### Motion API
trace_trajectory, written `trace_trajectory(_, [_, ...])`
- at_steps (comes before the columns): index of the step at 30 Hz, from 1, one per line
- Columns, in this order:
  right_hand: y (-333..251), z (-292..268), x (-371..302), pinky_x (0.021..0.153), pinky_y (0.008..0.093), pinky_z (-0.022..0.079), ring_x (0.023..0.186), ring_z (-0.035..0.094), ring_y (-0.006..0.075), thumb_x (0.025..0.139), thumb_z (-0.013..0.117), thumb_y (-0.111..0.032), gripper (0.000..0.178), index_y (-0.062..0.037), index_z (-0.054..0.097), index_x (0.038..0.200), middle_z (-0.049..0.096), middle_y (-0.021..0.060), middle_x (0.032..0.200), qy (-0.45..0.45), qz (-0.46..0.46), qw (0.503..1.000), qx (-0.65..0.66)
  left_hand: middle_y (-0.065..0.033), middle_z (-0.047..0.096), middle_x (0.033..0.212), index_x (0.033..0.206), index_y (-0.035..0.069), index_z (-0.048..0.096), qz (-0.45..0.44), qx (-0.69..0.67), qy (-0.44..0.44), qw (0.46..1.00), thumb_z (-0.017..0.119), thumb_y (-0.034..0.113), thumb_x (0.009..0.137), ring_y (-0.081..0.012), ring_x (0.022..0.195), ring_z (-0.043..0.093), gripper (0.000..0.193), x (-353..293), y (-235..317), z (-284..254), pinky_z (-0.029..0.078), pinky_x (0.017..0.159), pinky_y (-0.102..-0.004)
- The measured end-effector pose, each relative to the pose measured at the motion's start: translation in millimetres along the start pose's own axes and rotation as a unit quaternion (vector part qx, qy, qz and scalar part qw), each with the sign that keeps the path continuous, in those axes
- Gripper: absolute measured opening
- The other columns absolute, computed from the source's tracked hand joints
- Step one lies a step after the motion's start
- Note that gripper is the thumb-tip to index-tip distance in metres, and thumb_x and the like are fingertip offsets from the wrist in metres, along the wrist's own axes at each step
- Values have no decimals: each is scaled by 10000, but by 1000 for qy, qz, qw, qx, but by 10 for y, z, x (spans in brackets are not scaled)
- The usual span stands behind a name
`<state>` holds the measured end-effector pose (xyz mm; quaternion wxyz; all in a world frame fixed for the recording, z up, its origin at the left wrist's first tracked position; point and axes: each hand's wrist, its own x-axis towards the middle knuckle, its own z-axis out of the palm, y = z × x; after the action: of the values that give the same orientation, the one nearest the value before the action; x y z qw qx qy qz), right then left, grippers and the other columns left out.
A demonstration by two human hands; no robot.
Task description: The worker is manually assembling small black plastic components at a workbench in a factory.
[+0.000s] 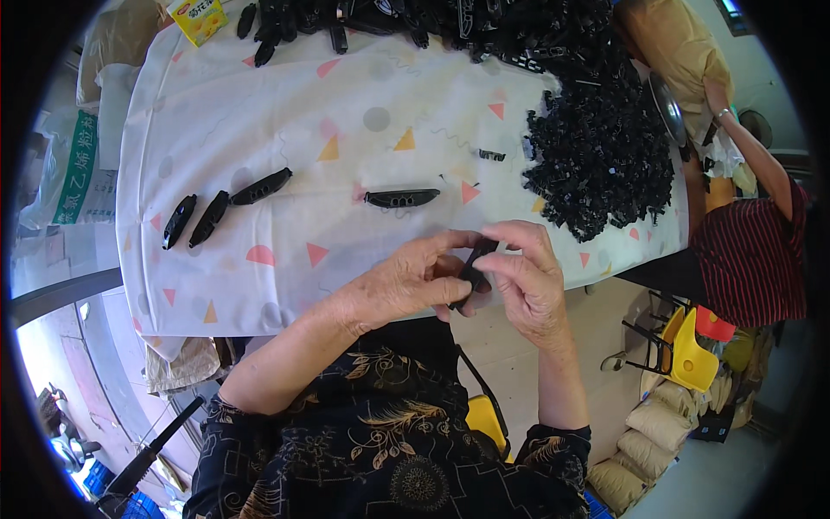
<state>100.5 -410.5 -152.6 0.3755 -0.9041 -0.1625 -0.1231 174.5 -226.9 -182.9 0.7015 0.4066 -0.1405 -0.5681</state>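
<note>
A black part [472, 273] is near the front edge of the table [285, 298]. The left hand [413, 275] grasps it between thumb and fingers. The right hand [529, 281] has its fingertips at the upper end; whether they pinch, one cannot tell. Beyond lies a long black piece [403, 199], and farther right, a heap [596, 160] of small pieces.
</note>
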Motion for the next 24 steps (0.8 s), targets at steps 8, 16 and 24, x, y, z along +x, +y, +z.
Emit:
trace_trajectory(8, [11, 355, -82, 898, 318, 432, 1056, 522, 183, 862, 623, -73, 517, 14, 356, 1296, 518, 119, 1181, 156, 237, 871, 402, -102, 580, 1036, 1400, 97, 261, 104, 97, 85, 986, 538, -39, 851, -128, 883, 570, 630, 74, -21, 34, 493, 717, -270])
trace_trajectory(16, [-25, 379, 98, 780, 229, 454, 905, 546, 94, 864, 632, -85, 470, 15, 432, 1278, 583, 43, 1057, 88, 325, 835, 435, -106, 548, 1111, 1410, 135, 255, 193, 195, 80, 958, 554, -28, 850, -173, 1004, 571, 656, 154, 7, -52, 489, 809, -301])
trace_trajectory(24, [122, 360, 242, 851, 254, 446, 959, 561, 116, 860, 617, -56, 428, 44, 449, 1241, 580, 56, 1061, 156, 265, 867, 392, -139, 568, 1147, 1376, 143, 321, 181, 271, 52, 944, 521, -66, 825, -261, 1019, 618, 622, 363, 296, -130, 485, 875, -335])
